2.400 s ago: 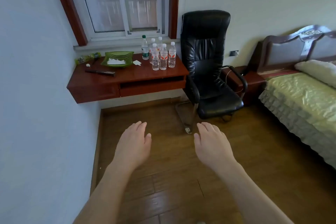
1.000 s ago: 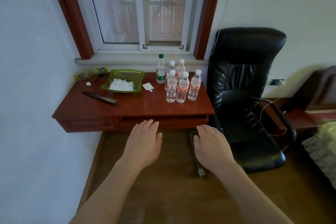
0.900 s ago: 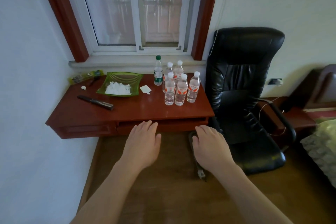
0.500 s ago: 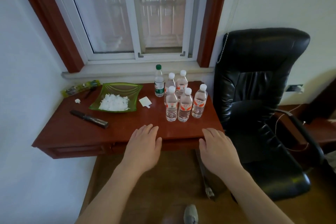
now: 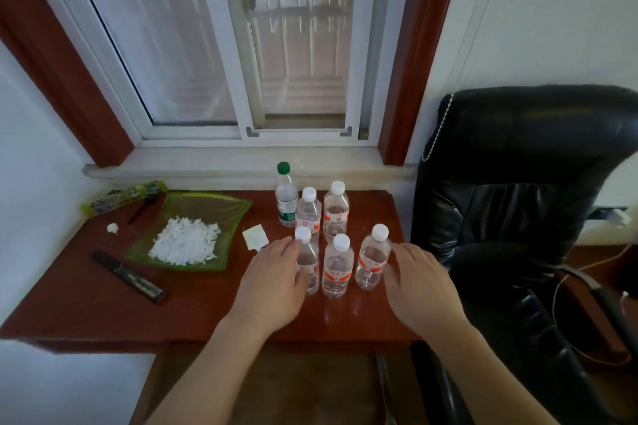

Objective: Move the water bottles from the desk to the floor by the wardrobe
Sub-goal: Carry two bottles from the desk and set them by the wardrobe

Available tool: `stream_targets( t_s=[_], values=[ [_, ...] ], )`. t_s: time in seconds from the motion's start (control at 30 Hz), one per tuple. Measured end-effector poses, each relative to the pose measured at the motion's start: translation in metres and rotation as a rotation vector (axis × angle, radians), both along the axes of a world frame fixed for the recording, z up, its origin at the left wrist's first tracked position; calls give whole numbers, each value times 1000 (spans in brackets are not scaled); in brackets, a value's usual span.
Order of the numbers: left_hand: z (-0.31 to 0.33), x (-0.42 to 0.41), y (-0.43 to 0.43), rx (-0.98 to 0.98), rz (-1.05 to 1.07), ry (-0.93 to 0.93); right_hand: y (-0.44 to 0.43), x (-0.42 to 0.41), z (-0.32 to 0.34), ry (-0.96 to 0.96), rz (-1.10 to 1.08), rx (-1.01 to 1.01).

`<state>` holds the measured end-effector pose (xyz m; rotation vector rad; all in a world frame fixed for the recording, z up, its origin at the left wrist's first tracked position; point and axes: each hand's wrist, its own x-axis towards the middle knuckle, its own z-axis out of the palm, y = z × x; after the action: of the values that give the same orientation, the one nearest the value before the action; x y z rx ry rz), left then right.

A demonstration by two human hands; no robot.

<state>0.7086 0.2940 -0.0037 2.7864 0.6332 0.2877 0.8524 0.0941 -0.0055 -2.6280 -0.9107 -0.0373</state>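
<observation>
six water bottles point(image 5: 334, 266) mid-frame on the desk point(image 5: 86, 300) | all upright, capped | five white caps with red labels, one green-capped at back left

Six upright water bottles point(image 5: 334, 266) stand near the desk point(image 5: 86, 304) right edge, open left hand point(image 5: 272, 283) and right hand point(image 5: 419, 283) flanking the front row.

Green dish point(image 5: 207, 214), knife point(image 5: 127, 278), paper scrap point(image 5: 255, 237); black chair point(image 5: 524, 190) alongside.
</observation>
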Motion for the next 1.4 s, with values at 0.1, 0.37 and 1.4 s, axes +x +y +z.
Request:
stream_targets(
  t_s=[0.1, 0.37, 1.4],
  values=[
    [1, 26, 9, -6, -43, -38, 17, 28, -8, 35, 15, 18],
    [-10, 99, 22, -30, -273, 25, 52, 88, -31, 131, 88, -100],
    [25, 100, -12, -220, -221, -17, 16, 63, 7, 50, 62, 60]
  ],
)
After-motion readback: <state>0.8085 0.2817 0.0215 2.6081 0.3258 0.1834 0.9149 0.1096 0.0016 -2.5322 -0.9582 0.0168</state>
